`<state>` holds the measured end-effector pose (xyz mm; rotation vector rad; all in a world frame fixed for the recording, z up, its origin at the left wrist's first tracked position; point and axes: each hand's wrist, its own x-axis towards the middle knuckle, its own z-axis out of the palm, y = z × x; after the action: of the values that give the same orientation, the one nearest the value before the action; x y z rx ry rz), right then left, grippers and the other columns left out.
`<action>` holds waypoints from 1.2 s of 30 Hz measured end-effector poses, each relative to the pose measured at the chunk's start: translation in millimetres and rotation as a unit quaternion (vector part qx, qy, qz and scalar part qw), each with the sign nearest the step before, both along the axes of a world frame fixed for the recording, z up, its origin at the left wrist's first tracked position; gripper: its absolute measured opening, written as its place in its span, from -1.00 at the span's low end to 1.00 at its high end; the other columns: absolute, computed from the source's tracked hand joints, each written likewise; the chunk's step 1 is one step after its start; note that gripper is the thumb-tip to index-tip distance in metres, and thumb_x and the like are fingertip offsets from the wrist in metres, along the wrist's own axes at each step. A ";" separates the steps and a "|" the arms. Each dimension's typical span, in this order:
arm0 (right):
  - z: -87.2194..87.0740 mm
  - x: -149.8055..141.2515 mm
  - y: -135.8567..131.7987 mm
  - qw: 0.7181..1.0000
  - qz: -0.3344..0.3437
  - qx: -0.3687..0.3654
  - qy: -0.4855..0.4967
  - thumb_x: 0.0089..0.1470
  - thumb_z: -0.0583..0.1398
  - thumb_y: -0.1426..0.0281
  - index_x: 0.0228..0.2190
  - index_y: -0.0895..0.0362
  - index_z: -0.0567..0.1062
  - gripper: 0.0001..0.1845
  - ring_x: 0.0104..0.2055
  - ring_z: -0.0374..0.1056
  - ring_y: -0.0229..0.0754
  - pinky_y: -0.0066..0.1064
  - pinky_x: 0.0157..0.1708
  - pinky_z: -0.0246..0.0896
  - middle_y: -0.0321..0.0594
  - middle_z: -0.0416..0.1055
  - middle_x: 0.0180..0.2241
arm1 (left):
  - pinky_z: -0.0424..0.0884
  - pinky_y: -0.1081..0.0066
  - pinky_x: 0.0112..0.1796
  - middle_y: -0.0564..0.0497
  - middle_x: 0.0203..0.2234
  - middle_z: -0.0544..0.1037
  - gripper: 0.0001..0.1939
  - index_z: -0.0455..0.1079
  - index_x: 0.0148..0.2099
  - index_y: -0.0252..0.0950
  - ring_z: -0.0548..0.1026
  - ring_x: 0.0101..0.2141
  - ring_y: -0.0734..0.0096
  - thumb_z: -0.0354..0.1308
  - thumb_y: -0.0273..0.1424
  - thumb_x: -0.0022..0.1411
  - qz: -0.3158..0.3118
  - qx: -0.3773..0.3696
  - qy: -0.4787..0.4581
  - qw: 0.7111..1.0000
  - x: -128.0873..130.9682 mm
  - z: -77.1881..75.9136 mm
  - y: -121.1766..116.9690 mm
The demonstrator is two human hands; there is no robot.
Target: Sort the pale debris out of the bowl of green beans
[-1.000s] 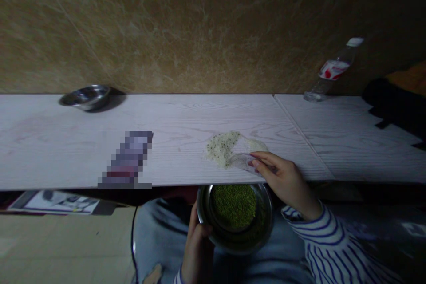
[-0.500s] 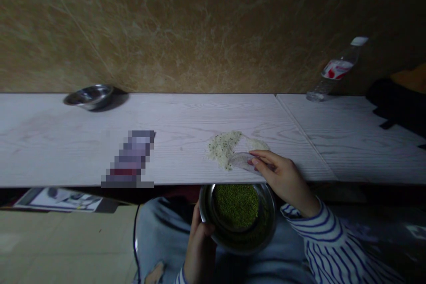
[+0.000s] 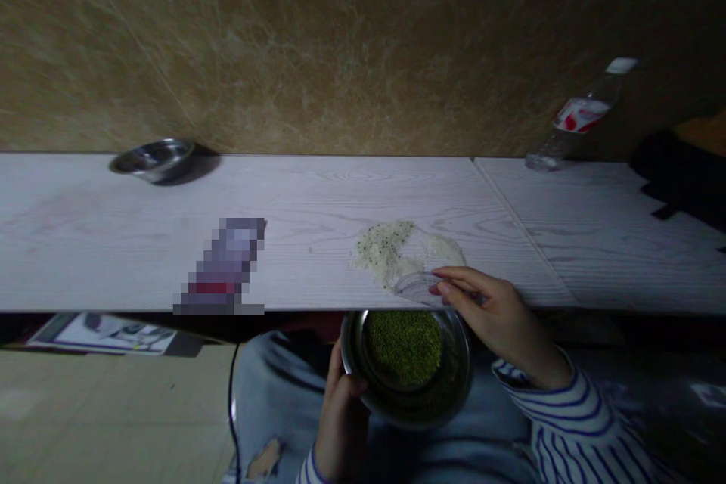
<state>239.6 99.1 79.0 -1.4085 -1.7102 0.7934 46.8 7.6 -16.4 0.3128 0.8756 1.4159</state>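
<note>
My left hand (image 3: 343, 412) grips the rim of a steel bowl (image 3: 434, 414) at its left side, thumb over the edge. Inside it lie many small green beans, like mung beans (image 3: 404, 348). The bowl sits over my lap, just under the table's front edge. Between thumb and fingers of my right hand (image 3: 488, 310) is a clear plastic protractor (image 3: 418, 286), its curved edge towards the left. It rests at the near side of a spread of white rice (image 3: 391, 246) dotted with dark green beans. A second patch of rice lies just to the right, beyond my fingertips.
An empty-looking steel bowl (image 3: 153, 160) stands tilted at the back left. A blurred-out flat object (image 3: 227, 265) lies left of the rice. A plastic bottle (image 3: 578, 117) stands by the wall, with a dark bag-like item (image 3: 669, 166) further right.
My right hand and the protractor have moved slightly right and nearer the table's front edge. More white rice shows beside the protractor. My left hand still holds the bowl.
</note>
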 end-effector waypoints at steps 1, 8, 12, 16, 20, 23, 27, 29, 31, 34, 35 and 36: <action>-1.0 -2.0 -0.9 1.000 0.007 0.002 -0.007 0.16 0.20 0.28 -0.16 0.11 0.61 -0.73 -0.24 0.58 -0.10 -0.26 -0.17 0.51 -0.12 0.64 -0.25 | 0.21 0.07 0.15 -0.05 0.11 0.51 -0.43 0.42 0.17 -0.10 0.32 0.19 -0.03 0.19 -0.37 0.06 0.002 0.001 0.000 1.000 0.2 -0.2 0.2; -13.1 -7.2 5.8 0.999 0.021 0.015 -0.021 0.21 0.17 0.29 -0.10 0.09 0.59 -0.71 -0.17 0.57 -0.09 -0.28 -0.16 0.50 -0.12 0.62 -0.17 | 0.19 0.05 0.16 -0.04 0.09 0.52 -0.39 0.40 0.19 -0.09 0.33 0.17 -0.05 0.21 -0.38 0.05 -0.005 0.000 -0.013 1.000 -1.1 2.3 -1.8; -12.0 -1.5 9.1 1.000 -0.005 0.019 -0.008 0.20 0.17 0.26 -0.11 0.08 0.59 -0.71 -0.19 0.57 -0.08 -0.24 -0.14 0.50 -0.12 0.63 -0.19 | 0.20 0.08 0.15 -0.03 0.09 0.52 -0.41 0.42 0.17 -0.08 0.30 0.19 -0.06 0.22 -0.37 0.03 0.000 -0.004 -0.008 1.000 -2.4 3.7 -2.3; -6.8 5.4 7.4 0.999 -0.042 0.020 0.016 0.17 0.20 0.26 -0.13 0.11 0.59 -0.70 -0.24 0.58 -0.07 -0.23 -0.18 0.52 -0.11 0.64 -0.25 | 0.21 0.07 0.15 -0.03 0.10 0.51 -0.38 0.42 0.18 -0.08 0.30 0.20 -0.07 0.23 -0.37 0.01 0.012 -0.012 -0.005 1.000 -2.1 -1.6 -2.5; -7.7 10.6 7.1 0.999 -0.045 0.023 0.004 0.18 0.19 0.24 -0.12 0.12 0.59 -0.69 -0.23 0.58 -0.05 -0.20 -0.15 0.51 -0.09 0.64 -0.25 | 0.24 0.05 0.14 -0.05 0.09 0.52 -0.38 0.41 0.19 -0.09 0.32 0.19 -0.08 0.23 -0.34 0.02 0.010 -0.010 -0.009 1.000 -1.3 -7.8 -2.4; -9.8 10.6 6.9 0.999 -0.039 0.014 -0.014 0.19 0.18 0.24 -0.11 0.11 0.59 -0.69 -0.19 0.58 -0.05 -0.18 -0.11 0.50 -0.10 0.63 -0.23 | 0.23 0.07 0.14 -0.03 0.11 0.51 -0.39 0.40 0.19 -0.06 0.32 0.19 -0.04 0.22 -0.35 0.04 0.005 -0.004 -0.011 1.000 -1.1 -6.7 -2.4; -7.5 8.4 3.8 1.000 -0.027 -0.001 -0.012 0.18 0.19 0.25 -0.13 0.11 0.59 -0.70 -0.19 0.58 -0.05 -0.18 -0.12 0.50 -0.10 0.64 -0.23 | 0.21 0.07 0.15 -0.04 0.10 0.51 -0.38 0.40 0.20 -0.08 0.32 0.19 -0.05 0.21 -0.37 0.03 0.007 -0.005 -0.012 1.000 -0.7 -1.7 -2.0; -5.0 8.8 2.0 1.000 -0.027 -0.006 0.002 0.17 0.19 0.25 -0.15 0.11 0.60 -0.71 -0.21 0.58 -0.05 -0.20 -0.15 0.51 -0.11 0.64 -0.25 | 0.24 0.08 0.13 -0.05 0.08 0.53 -0.40 0.42 0.17 -0.10 0.33 0.17 -0.05 0.22 -0.38 0.02 0.006 -0.006 -0.003 1.000 -0.4 0.0 -1.6; -3.3 10.7 0.6 0.999 -0.034 -0.006 0.012 0.15 0.20 0.26 -0.16 0.12 0.60 -0.71 -0.24 0.58 -0.07 -0.22 -0.18 0.52 -0.12 0.64 -0.27 | 0.27 0.09 0.11 -0.06 0.06 0.54 -0.42 0.44 0.15 -0.11 0.34 0.16 -0.04 0.22 -0.37 0.02 0.005 -0.004 0.005 1.000 -0.1 0.8 -1.4; -3.5 13.5 -0.5 0.999 -0.038 -0.005 0.011 0.14 0.20 0.27 -0.16 0.12 0.60 -0.72 -0.28 0.58 -0.08 -0.23 -0.20 0.53 -0.13 0.64 -0.29 | 0.29 0.11 0.09 -0.06 0.08 0.54 -0.41 0.43 0.16 -0.11 0.35 0.16 -0.03 0.22 -0.36 0.02 0.001 -0.001 0.008 1.000 0.5 1.3 -1.0; -4.3 13.8 -0.6 0.999 -0.037 -0.005 0.008 0.15 0.20 0.27 -0.16 0.11 0.60 -0.72 -0.29 0.58 -0.08 -0.23 -0.20 0.53 -0.13 0.64 -0.29 | 0.29 0.10 0.09 -0.06 0.08 0.53 -0.40 0.43 0.16 -0.11 0.35 0.15 -0.04 0.22 -0.36 0.01 -0.002 -0.004 0.008 1.000 0.7 1.5 -0.8; -5.2 13.6 -0.7 0.999 -0.035 -0.006 0.007 0.16 0.19 0.27 -0.15 0.11 0.60 -0.72 -0.28 0.58 -0.09 -0.23 -0.20 0.52 -0.13 0.64 -0.28 | 0.28 0.09 0.09 -0.07 0.09 0.53 -0.39 0.43 0.17 -0.11 0.35 0.15 -0.05 0.22 -0.36 0.00 -0.005 -0.007 0.007 1.000 0.9 1.8 -0.6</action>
<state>253.2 98.3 73.8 -1.4605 -1.6392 0.7750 47.8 6.9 -14.6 0.3169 0.8947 1.4000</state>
